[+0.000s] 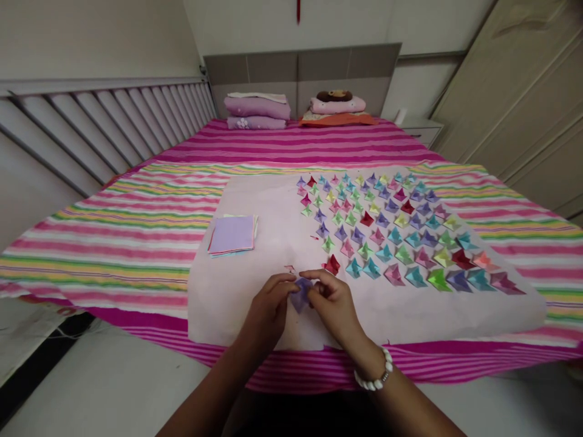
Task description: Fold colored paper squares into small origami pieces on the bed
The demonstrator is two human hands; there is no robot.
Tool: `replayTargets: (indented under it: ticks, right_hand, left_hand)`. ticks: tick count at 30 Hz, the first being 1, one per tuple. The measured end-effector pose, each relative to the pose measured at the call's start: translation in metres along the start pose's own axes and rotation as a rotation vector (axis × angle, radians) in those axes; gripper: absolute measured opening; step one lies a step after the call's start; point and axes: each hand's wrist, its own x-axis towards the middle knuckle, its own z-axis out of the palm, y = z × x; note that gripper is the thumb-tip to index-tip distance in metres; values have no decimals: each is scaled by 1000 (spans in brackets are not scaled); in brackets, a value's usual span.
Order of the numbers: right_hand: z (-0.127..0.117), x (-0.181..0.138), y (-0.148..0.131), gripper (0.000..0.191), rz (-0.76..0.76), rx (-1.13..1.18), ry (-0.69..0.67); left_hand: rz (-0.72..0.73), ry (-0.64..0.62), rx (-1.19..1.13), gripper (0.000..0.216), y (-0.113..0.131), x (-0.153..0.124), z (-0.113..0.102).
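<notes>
- The purple paper [300, 297] is small and partly folded, its lower end narrowing to a point that faces the person; finer creases are too blurred to tell.
- It is held over the near part of a pale sheet [268, 194] on the bed [150, 206], between both hands.
- The left hand [269, 303] pinches the paper's left edge between thumb and fingers, the forearm slanting up from below.
- The right hand [334, 301] grips the right edge the same way, index finger stretched along the top; a bracelet [374, 383] of chunky white beads circles its wrist.
- Rows of folded paper shapes [365, 252], pointed and winged, in red, green, blue, yellow, pink and purple, cover the sheet's right side.
- A stack of flat square papers [234, 233], purple on top, lies at left.
- The bed's cloth is striped in pink, white, yellow and green.
</notes>
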Motion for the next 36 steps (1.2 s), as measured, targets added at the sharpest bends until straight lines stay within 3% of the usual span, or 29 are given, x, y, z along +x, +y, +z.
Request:
replayTargets:
  ticks: [4, 9, 17, 26, 36]
  right_hand:
    - [-3, 2, 0, 27, 130, 112, -18]
    - [-3, 2, -3, 25, 158, 193, -44]
    - [-7, -1, -11, 31, 161, 273, -180]
    - [-4, -3, -8, 30, 191, 259, -201]
    - [-2, -6, -10, 33, 238, 254, -246]
  left_hand:
    - [-21, -102, -38, 42, -4, 1, -6]
    - [-53, 28, 54, 23, -7, 2, -8]
    - [-139, 129, -116, 5, 9, 2, -6]
    - [-243, 85, -310, 8, 9, 2, -6]
    - [-400, 243, -455, 14, 12, 17, -2]
